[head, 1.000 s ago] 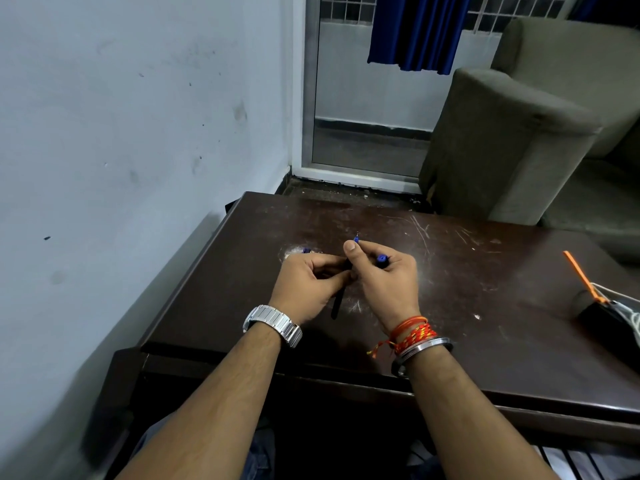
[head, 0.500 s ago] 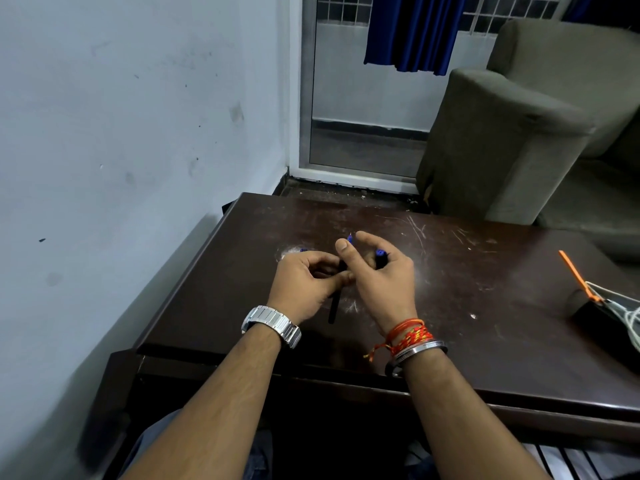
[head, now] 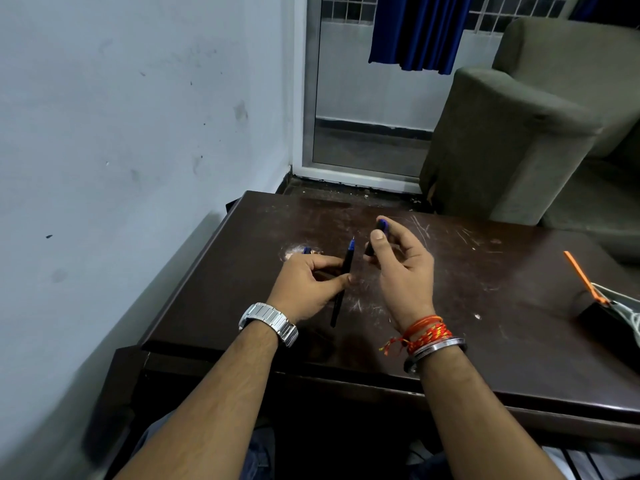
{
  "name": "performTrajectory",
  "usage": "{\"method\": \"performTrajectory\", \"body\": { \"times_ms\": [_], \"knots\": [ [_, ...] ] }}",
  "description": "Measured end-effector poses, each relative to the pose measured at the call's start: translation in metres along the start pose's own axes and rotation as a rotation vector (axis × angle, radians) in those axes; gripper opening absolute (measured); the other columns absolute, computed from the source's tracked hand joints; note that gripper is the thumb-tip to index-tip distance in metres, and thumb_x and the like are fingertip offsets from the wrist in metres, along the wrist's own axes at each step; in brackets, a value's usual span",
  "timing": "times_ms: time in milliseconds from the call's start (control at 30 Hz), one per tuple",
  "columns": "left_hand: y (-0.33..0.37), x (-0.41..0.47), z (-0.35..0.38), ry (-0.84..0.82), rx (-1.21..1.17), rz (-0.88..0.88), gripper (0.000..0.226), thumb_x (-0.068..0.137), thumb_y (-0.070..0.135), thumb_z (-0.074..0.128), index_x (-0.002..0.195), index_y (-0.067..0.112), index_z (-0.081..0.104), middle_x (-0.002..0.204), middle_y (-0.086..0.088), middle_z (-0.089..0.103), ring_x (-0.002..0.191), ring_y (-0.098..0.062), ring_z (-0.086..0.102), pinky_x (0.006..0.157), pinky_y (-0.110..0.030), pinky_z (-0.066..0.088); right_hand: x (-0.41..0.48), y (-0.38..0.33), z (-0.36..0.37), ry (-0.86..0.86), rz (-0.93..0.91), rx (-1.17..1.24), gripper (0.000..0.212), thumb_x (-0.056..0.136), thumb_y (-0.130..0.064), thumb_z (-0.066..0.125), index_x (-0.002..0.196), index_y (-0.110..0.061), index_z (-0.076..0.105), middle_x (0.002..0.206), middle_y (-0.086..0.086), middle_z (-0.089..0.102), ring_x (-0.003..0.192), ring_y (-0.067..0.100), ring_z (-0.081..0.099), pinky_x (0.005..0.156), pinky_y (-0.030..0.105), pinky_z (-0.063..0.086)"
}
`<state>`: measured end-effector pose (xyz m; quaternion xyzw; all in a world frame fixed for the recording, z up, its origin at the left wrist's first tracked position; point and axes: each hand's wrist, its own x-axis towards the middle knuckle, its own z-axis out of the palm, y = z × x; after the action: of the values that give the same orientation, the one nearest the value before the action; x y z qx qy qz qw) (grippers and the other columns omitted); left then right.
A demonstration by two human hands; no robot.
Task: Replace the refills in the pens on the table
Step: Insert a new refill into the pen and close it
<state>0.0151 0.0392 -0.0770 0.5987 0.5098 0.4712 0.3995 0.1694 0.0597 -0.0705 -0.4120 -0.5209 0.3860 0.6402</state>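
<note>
Above scratched table, left hand pinching pen, tip away; right hand gripping cap.

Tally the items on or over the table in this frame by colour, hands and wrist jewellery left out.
Black with blue tip: 2, the pen body in the left hand and the pen cap in the right hand
Blue, small piece lying by the left hand: 1
Orange: 1, strap
Black: 1, pouch
Total: 5
</note>
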Motion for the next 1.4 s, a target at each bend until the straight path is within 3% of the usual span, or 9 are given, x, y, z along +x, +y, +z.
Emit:
{"method": "performTrajectory", "body": {
  "times_ms": [267,467,667,900,1067,1233,1400],
  "knots": [
    [-0.0029,-0.0004,-0.0013,-0.083,0.012,0.003,0.019,0.076,0.023,0.081,0.094,0.028,0.078,0.081,0.006,0.078,0.078,-0.014,0.074,0.078,-0.040,0.061,0.0008,-0.0006,0.0048,0.075,-0.046,0.118,0.019,0.090,-0.016,0.072,0.108,-0.023,0.073,0.084,-0.007,0.078,0.080,0.008,0.072,0.071,0.022,0.058],
    [-0.0027,0.0003,-0.0010,-0.096,0.034,0.022,0.018,0.075,0.024,0.082,0.088,0.035,0.077,0.081,0.010,0.077,0.078,-0.009,0.074,0.078,-0.034,0.059,0.0013,-0.0028,0.0056,0.066,-0.022,0.150,0.020,0.092,-0.015,0.069,0.111,-0.017,0.071,0.084,-0.002,0.078,0.077,0.011,0.073,0.075,0.031,0.062],
    [-0.0034,0.0008,-0.0008,-0.100,0.049,0.043,0.022,0.074,0.025,0.083,0.096,0.024,0.079,0.084,0.006,0.078,0.080,-0.011,0.073,0.078,-0.031,0.058,0.0004,0.0009,0.0056,0.021,-0.026,0.125,0.021,0.092,-0.017,0.069,0.112,-0.019,0.072,0.085,-0.001,0.078,0.080,0.012,0.073,0.070,0.026,0.059],
    [-0.0039,0.0006,-0.0014,-0.102,0.066,0.053,0.021,0.076,0.023,0.082,0.096,0.025,0.078,0.081,0.012,0.077,0.076,-0.003,0.072,0.069,-0.017,0.052,0.0010,0.0011,0.0049,0.017,-0.026,0.101,0.025,0.091,-0.021,0.069,0.115,-0.015,0.072,0.085,-0.003,0.077,0.079,0.009,0.071,0.070,0.025,0.058],
    [-0.0037,0.0014,-0.0019,-0.069,0.037,0.063,0.020,0.077,0.018,0.079,0.093,0.030,0.078,0.080,0.010,0.077,0.077,-0.008,0.073,0.075,-0.028,0.058,-0.0014,-0.0017,0.0068,-0.005,-0.023,0.095,0.020,0.092,-0.011,0.068,0.107,-0.025,0.072,0.084,-0.010,0.077,0.080,0.006,0.071,0.070,0.023,0.058],
    [-0.0021,0.0007,-0.0018,-0.018,0.044,0.105,0.027,0.079,0.015,0.079,0.086,0.041,0.075,0.075,0.017,0.076,0.072,-0.001,0.071,0.066,-0.015,0.052,-0.0052,-0.0025,0.0087,-0.077,-0.004,0.026,0.020,0.091,-0.014,0.070,0.103,-0.029,0.072,0.082,-0.016,0.077,0.079,-0.001,0.069,0.073,0.018,0.056],
    [0.0004,0.0000,-0.0011,0.048,0.028,0.137,0.040,0.078,0.013,0.079,0.076,0.052,0.073,0.077,0.023,0.074,0.075,0.000,0.072,0.067,-0.012,0.052,-0.0068,-0.0018,0.0095,-0.129,-0.004,-0.030,0.025,0.091,-0.013,0.070,0.105,-0.034,0.071,0.086,-0.014,0.077,0.084,0.003,0.070,0.075,0.025,0.057]
  ]
}}
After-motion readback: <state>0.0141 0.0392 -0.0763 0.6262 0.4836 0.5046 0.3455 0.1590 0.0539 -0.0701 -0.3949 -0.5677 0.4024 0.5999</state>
